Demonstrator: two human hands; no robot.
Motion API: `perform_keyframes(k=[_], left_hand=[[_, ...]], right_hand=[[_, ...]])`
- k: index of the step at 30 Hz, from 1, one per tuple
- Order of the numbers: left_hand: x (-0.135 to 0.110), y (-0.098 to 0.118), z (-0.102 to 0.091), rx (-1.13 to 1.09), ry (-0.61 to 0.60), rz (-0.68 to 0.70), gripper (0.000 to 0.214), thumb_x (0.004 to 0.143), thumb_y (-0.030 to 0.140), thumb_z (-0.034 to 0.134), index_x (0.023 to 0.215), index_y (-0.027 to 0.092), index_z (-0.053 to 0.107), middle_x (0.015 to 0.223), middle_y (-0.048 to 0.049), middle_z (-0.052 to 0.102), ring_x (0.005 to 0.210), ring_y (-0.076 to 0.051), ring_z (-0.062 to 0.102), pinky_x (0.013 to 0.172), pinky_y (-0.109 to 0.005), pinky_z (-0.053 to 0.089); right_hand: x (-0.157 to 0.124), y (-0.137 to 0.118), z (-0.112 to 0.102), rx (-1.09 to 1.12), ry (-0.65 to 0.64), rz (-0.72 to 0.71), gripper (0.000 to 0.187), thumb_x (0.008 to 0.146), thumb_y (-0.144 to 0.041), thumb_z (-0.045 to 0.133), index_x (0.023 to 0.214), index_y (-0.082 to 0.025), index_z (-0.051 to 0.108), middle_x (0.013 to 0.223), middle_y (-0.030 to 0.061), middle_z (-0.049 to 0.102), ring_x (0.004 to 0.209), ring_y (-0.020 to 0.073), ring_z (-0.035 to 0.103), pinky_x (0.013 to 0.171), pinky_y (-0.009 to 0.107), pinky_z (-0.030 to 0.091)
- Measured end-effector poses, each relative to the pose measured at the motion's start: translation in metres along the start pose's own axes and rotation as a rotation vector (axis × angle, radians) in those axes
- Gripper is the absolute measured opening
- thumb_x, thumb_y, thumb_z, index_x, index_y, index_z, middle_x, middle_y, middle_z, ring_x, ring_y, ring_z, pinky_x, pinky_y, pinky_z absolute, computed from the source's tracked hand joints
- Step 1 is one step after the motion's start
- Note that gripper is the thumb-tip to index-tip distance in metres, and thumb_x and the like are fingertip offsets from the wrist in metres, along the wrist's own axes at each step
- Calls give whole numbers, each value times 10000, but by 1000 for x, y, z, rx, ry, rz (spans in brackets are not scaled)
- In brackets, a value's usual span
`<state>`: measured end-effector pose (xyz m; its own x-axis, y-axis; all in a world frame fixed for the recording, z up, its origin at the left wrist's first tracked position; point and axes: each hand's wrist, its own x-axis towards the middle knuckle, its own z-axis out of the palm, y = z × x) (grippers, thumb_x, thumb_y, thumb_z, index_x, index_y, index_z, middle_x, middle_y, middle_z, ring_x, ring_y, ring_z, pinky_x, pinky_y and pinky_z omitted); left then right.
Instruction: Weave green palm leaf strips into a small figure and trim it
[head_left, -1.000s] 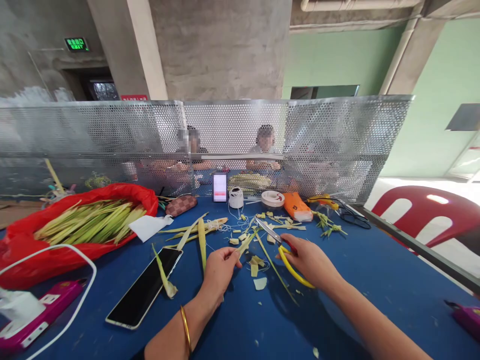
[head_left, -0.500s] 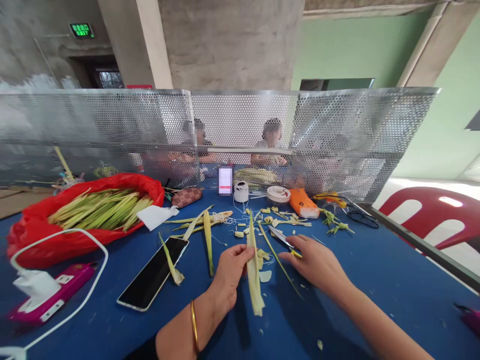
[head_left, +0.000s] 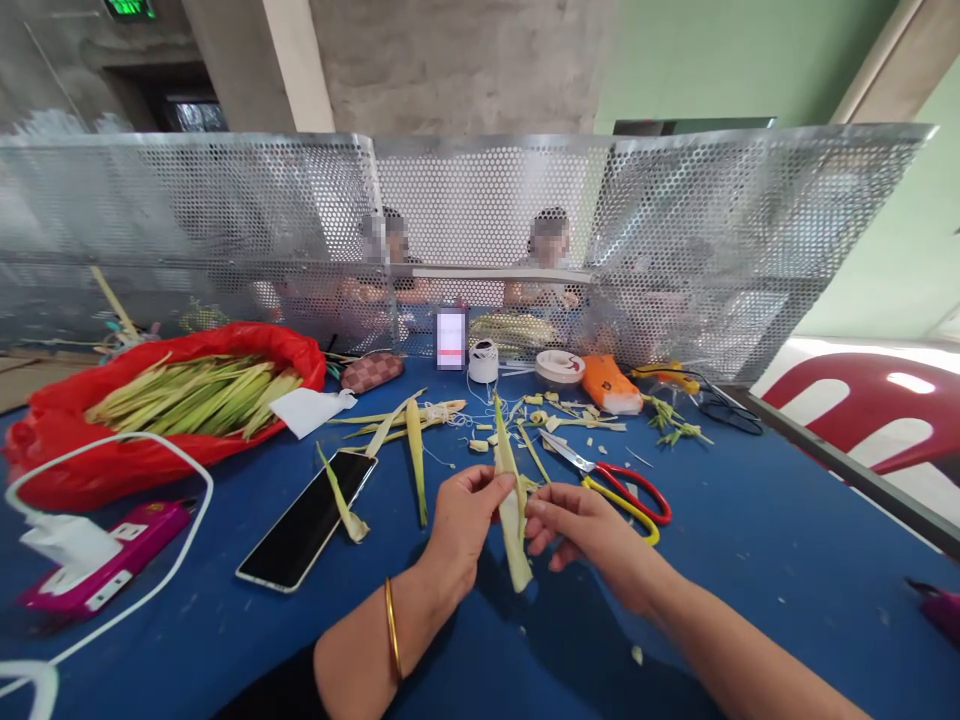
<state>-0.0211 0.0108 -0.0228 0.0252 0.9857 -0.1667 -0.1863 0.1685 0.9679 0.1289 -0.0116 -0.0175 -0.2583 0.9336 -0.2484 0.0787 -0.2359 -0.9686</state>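
A pale green husk leaf [head_left: 511, 525] stands nearly upright in the middle, its narrow tip pointing away. My left hand [head_left: 465, 520] pinches it between thumb and fingers at mid-length. At the leaf's right edge, my right hand [head_left: 581, 535] has its thumb and forefinger closed on the margin, with the other fingers curled. Just beyond that hand lie scissors [head_left: 600, 470] with one red and one yellow handle. Cut husk scraps [head_left: 536, 415] and tangled white thread are scattered behind the leaf.
On the left, a red plastic bag [head_left: 45, 440] holds many husk leaves. A black phone [head_left: 300, 530] lies with a husk strip across it. A purple power strip [head_left: 142, 540], white thread spool [head_left: 483, 362], orange packet [head_left: 609, 382] and perforated metal divider [head_left: 480, 190] surround the work area.
My right hand has left the scissors, which now lie in full view, and moved left to the husk leaf. My left hand still holds the leaf. The view has tilted slightly down.
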Motion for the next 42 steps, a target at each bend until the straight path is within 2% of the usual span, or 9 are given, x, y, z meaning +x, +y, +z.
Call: perform_keyframes(k=[6,8,12,16,18,21,27,32,42], left_hand=[[1,-5,3,-35,16,18,224,628,342,732,686,134,670,609,-5,622,538,-110,525,537,-230,424],[2,-5,2,-53,30,17,231,629,353,733,685,139,666,611,-1,617,543,-109,527,548,-234,433],[3,-4,0,-10,29,30,242,662,377,721,720,148,669,656,-5,630,576,-110,536,545,-224,418],[-2,-1,-1,89,-174,-58,256,645,322,747,807,133,687,736,-38,669,630,-132,579,541,-223,424],[-4,0,0,70,-222,-110,263,648,308,742,830,128,680,735,-42,672,625,-135,590,552,-230,442],[-5,0,-1,21,-223,-134,283,645,302,751,850,127,670,752,-51,685,625,-135,606,571,-234,463],[-4,1,0,30,-154,-49,260,668,323,749,816,127,665,746,-50,693,626,-140,624,588,-238,483],[-7,3,2,60,-226,-154,326,674,359,758,867,108,680,711,-75,700,597,-150,638,558,-239,487],[-9,3,1,73,-237,-186,306,724,351,735,878,94,675,702,-73,696,574,-116,609,593,-238,511]], right_hand=[[4,17,14,-231,152,-124,118,714,-262,636,747,-193,546,630,-49,509,566,107,521,445,186,399],[5,18,14,-251,129,-157,79,714,-227,600,698,-195,529,599,-56,472,551,102,492,451,189,400],[4,13,9,-172,35,-93,101,711,-267,575,667,-185,535,581,-51,487,514,100,483,453,210,420],[5,6,3,-119,182,-129,181,691,-341,638,669,-180,557,558,-50,501,512,99,476,448,208,413],[5,3,-1,-65,207,-127,217,678,-368,671,668,-176,571,557,-46,522,512,95,473,451,203,407],[5,1,-4,6,187,-116,244,672,-390,700,710,-168,605,586,-38,560,526,89,487,467,196,405],[7,8,-2,-39,140,-54,234,652,-357,729,707,-174,595,637,-17,620,577,119,588,484,205,424],[6,5,2,-5,197,-111,269,659,-392,753,673,-172,599,579,-28,597,540,104,548,500,213,427],[4,7,2,103,168,-97,307,673,-423,771,706,-154,626,605,-15,630,564,97,558,565,220,440]])
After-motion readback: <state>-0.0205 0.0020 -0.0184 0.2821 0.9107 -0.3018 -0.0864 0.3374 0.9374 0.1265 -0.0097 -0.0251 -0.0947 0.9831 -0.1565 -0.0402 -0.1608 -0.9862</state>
